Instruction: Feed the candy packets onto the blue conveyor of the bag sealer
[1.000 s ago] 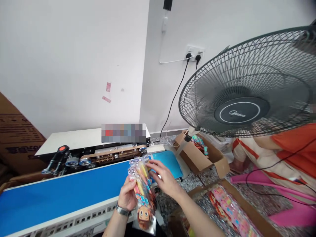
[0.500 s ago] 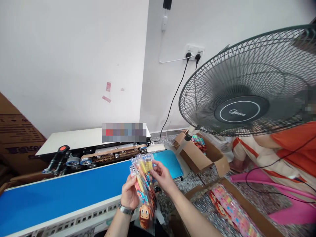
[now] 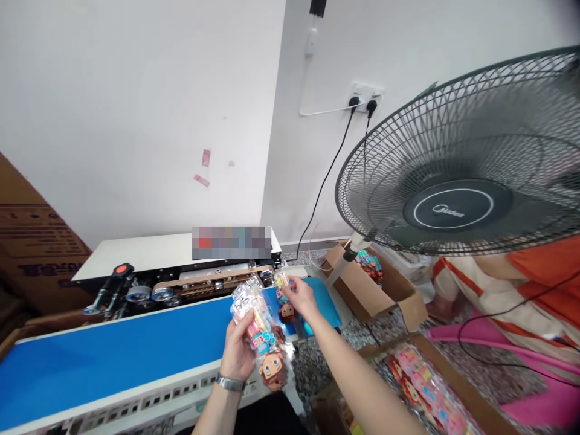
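My left hand (image 3: 239, 350), with a metal watch on its wrist, is closed round a bundle of clear plastic packets (image 3: 263, 341). They have colourful contents and a brown-haired cartoon face at the lower end. My right hand (image 3: 302, 297) pinches the top of a single similar packet (image 3: 286, 309) between thumb and fingers. That packet hangs over the right end of the blue conveyor belt (image 3: 172, 338), beside a light-blue tray (image 3: 324, 302). Whether it touches the belt I cannot tell.
Behind the belt stands a machine with rollers (image 3: 217, 278). A large fan (image 3: 453, 208) looms at right. Open cartons (image 3: 362, 287) of packets sit below it. Another person's orange sleeve (image 3: 550, 266) and a pink chair (image 3: 539, 389) are beyond. Brown cartons (image 3: 40, 241) stand at left.
My right hand has drawn one packet out of the bundle and carried it right, away from my left hand. The left hand keeps the rest. The view has shifted slightly left.
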